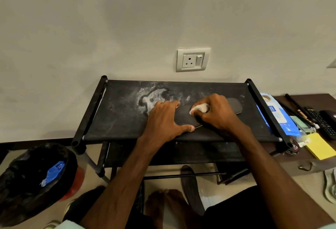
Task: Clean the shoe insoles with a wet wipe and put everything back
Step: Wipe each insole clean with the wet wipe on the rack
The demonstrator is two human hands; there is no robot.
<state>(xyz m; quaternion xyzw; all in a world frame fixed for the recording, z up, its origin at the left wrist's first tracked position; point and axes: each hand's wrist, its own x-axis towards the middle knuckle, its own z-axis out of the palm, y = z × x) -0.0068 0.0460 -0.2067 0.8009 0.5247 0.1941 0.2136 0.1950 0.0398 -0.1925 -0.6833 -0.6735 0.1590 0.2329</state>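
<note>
Leans over a black rack [127, 119] with both bare forearms stretched forward, side by side. Pins a dark insole [183, 118] flat on the top shelf, crosswise and a little right of centre. Presses down with the left hand [163, 119]: palm down, fingers straight and slightly spread over the insole's left end, thumb splayed wide along its near edge. Grips a crumpled white wipe [199, 108] in the right hand [216, 114]: knuckles up, fingers curled round the wad, thumb mostly hidden under it, wrist a touch bent. Holds the wipe against the insole's middle, just beside the left fingertips. Covers much of the insole, with only the rounded right end and a strip between the hands on show. Works just in front of a pale dusty stain [152, 97] on the shelf. Stands barefoot, with a second insole [190, 188] on the floor under the rack, beside the feet [163, 201]. Has a blue pack [278, 117] of wipes on a brown table [309, 163] touching the rack's right rail, near a yellow pad [320, 146] and a remote [320, 121]. Has a black-lined bin [21, 183] on the floor at far left.
</note>
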